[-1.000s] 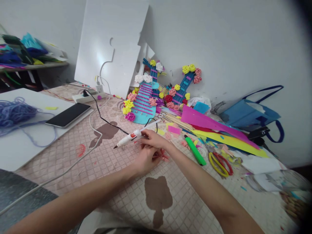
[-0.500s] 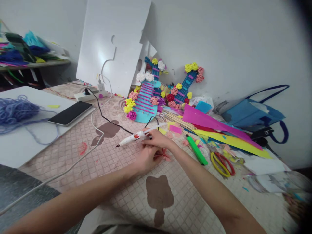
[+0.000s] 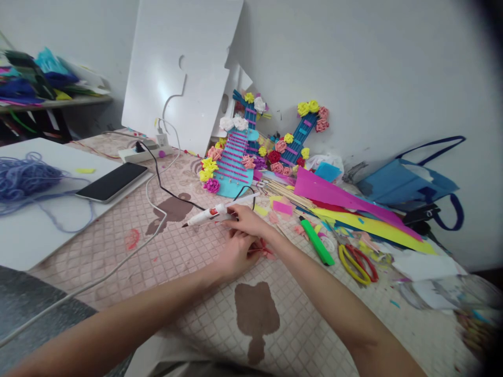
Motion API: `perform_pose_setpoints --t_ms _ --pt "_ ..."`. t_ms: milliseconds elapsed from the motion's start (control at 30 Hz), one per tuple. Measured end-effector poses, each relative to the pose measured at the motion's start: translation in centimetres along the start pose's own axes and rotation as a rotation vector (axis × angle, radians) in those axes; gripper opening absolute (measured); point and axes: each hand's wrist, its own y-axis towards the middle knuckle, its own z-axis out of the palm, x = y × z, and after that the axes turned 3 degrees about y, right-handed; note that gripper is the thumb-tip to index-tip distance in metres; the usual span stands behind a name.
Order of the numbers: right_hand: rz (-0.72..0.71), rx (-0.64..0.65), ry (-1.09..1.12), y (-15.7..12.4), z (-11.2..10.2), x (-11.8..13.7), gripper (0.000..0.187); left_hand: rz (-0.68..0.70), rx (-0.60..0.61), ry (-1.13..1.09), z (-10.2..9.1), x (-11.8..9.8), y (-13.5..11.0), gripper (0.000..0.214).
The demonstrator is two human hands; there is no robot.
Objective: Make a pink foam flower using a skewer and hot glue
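A white hot glue gun (image 3: 206, 215) lies across the front of my right hand (image 3: 248, 220), whose fingers are closed around it. Its dark nozzle points left and slightly down, and a clear glue stick (image 3: 249, 198) juts from its back end. Just below, my left hand (image 3: 237, 254) rests near the tabletop, its fingers curled on a coral-pink paper piece (image 3: 266, 251) that shows past the fingertips. The two hands touch or overlap. My fingers hide most of the pink piece, so its full shape cannot be made out.
Right of my hands lie a green box cutter (image 3: 317, 242), scissors (image 3: 356, 264) and coloured sheets (image 3: 353, 209). Flower-trimmed paper decorations (image 3: 234, 162) stand at the back. A phone (image 3: 112, 181) and purple yarn (image 3: 27, 180) are on the left, with a white cable (image 3: 118, 263) crossing the table.
The glue gun has moved slightly left and up with my right hand. My left hand keeps its place on the pink paper piece.
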Motion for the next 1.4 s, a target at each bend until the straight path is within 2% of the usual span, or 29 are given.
perform_pose_setpoints --t_ms 167,400,600,833,967,1200,1400 --pt "-0.053 0.060 0.046 -0.32 -0.26 0.19 0.019 0.001 -0.001 0.010 0.19 0.14 -0.04 0.015" --pt "-0.008 -0.029 -0.035 -0.09 -0.13 0.04 0.017 0.015 -0.009 -0.003 0.18 0.16 -0.04 0.014" --pt "0.007 0.023 -0.067 -0.03 -0.27 0.24 0.021 0.015 -0.002 -0.003 0.20 0.26 -0.05 0.013" --pt "-0.021 0.022 -0.027 -0.19 -0.42 0.07 0.013 0.019 -0.007 0.003 0.18 0.21 -0.07 0.013" --pt "-0.031 0.070 0.063 -0.31 -0.52 -0.12 0.010 0.016 -0.003 0.008 0.04 0.05 -0.07 0.010" --pt "0.056 0.013 -0.014 -0.55 -0.44 -0.20 0.031 0.020 0.012 0.015 0.00 0.11 -0.02 0.011" --pt "0.060 0.015 0.009 -0.62 -0.45 -0.55 0.036 0.014 0.015 0.018 -0.05 -0.03 0.05 0.011"
